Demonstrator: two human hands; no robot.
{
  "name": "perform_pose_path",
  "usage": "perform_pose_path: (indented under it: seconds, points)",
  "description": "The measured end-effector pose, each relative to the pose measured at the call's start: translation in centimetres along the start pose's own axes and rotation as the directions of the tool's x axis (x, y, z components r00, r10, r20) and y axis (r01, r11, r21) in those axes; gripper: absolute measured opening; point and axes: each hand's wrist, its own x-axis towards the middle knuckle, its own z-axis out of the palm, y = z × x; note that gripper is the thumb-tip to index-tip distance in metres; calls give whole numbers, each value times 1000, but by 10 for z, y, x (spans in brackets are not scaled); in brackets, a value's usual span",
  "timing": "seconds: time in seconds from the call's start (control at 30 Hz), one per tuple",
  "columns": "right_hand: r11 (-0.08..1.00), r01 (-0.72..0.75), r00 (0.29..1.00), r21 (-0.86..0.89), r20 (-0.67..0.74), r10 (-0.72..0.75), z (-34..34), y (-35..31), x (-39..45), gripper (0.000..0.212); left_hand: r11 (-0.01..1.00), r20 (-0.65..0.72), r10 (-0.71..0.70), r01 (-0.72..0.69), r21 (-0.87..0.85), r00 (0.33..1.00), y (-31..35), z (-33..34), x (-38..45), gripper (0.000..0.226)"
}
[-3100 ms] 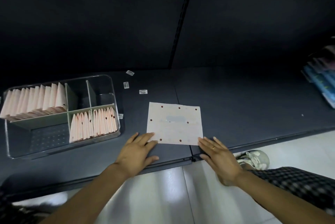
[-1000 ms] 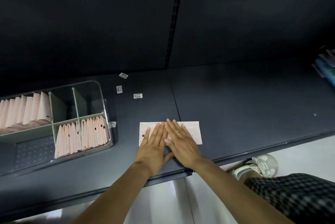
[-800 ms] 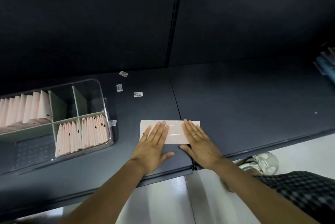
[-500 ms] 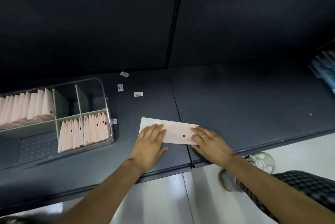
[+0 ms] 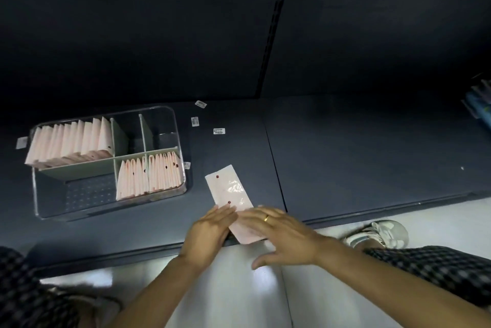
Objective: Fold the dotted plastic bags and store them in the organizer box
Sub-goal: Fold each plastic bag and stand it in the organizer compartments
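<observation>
Dark shelf [image 5: 372, 157], folded dotted bag [image 5: 230, 195] angled, near end under both hands

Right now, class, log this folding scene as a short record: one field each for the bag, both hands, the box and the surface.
bag: dotted plastic bag, folded to a narrow strip, lying at a slant, near end over the shelf's edge
left hand: flat on the strip's near end
right hand: flat, fingers on the strip's near end
box: clear organizer box, folded bags in two compartments
surface: dark shelf
</observation>
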Motion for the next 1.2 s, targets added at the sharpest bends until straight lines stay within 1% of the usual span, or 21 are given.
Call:
perform_pose_path:
  seconds: [0.03, 0.07, 0.13, 0.2, 0.33, 0.4, 0.43, 0.5, 0.57, 0.6, 0.63, 0.7, 0.73, 0.83, 0.87, 0.9, 0.97, 1.03, 1.13, 1.2]
  points:
    - [1000, -15, 1000, -27, 16, 16, -1, 7, 2, 94, 995, 16, -20, 21, -99, 1000, -3, -3, -4, 41]
    - [997, -34, 999, -65, 25, 35, -1, 14, 4, 98, 984, 33, -36, 41, -173, 999, -5, -5, -7, 40]
    - [992, -94, 995, -80, 4, 95, 3, 23, 12, 93, 969, 35, -60, 67, -239, 998, -8, -8, -9, 41]
    - [990, -136, 988, -24, -72, 134, 11, 25, 22, 77, 954, 34, -92, 98, -284, 995, -9, -8, -11, 41]
    - [982, -150, 969, 114, -180, 169, 26, 19, 40, 42, 923, 62, -133, 147, -356, 989, -14, -4, -15, 39]
    - [943, -220, 931, 251, -236, 280, 29, 15, 47, 21, 929, 27, -199, 197, -314, 980, -18, -1, -15, 26]
    - [907, -276, 900, 319, -244, 360, 29, 13, 50, 18, 929, -14, -259, 245, -275, 966, -19, 0, -14, 20]
    - [806, -395, 830, 441, -204, 519, 29, 10, 55, 21, 902, -124, -400, 367, -226, 908, -21, 0, -14, 18]
    - [723, -459, 771, 517, -172, 613, 30, 9, 59, 16, 856, -185, -509, 471, -213, 841, -23, 0, -14, 13]
    - [699, -469, 754, 539, -167, 635, 30, 8, 61, 13, 836, -187, -544, 510, -202, 818, -23, 1, -14, 12]
    - [677, -471, 743, 565, -159, 650, 30, 7, 61, 16, 820, -176, -569, 541, -187, 803, -24, 2, -14, 11]
    - [627, -465, 721, 625, -143, 678, 29, 5, 62, 22, 794, -135, -607, 589, -148, 783, -25, 2, -10, 13]
    - [596, -458, 703, 659, -142, 697, 30, 4, 63, 21, 787, -117, -616, 603, -129, 779, -25, 3, -8, 15]
    - [494, -450, 608, 744, -150, 780, 34, 0, 63, 12, 776, -78, -631, 626, -81, 772, -24, 6, -3, 19]
    - [489, -461, 586, 741, -160, 794, 36, 0, 62, 11, 773, -71, -634, 630, -72, 770, -24, 6, -2, 19]
    - [503, -485, 576, 716, -172, 799, 40, 0, 61, 10, 769, -67, -639, 636, -67, 766, -23, 6, -1, 19]
    - [541, -535, 578, 649, -186, 795, 43, -1, 59, 12, 758, -63, -652, 649, -64, 756, -21, 6, -1, 20]
    - [545, -547, 577, 635, -185, 795, 41, -2, 60, 16, 745, -59, -667, 664, -59, 743, -18, 5, 0, 20]
    - [518, -590, 583, 619, -117, 804, 34, -6, 62, 29, 738, -49, -675, 673, -51, 736, -16, 4, 2, 20]
    - [484, -655, 568, 580, -43, 822, 33, -8, 62, 33, 732, -43, -681, 680, -44, 731, -15, 3, 2, 20]
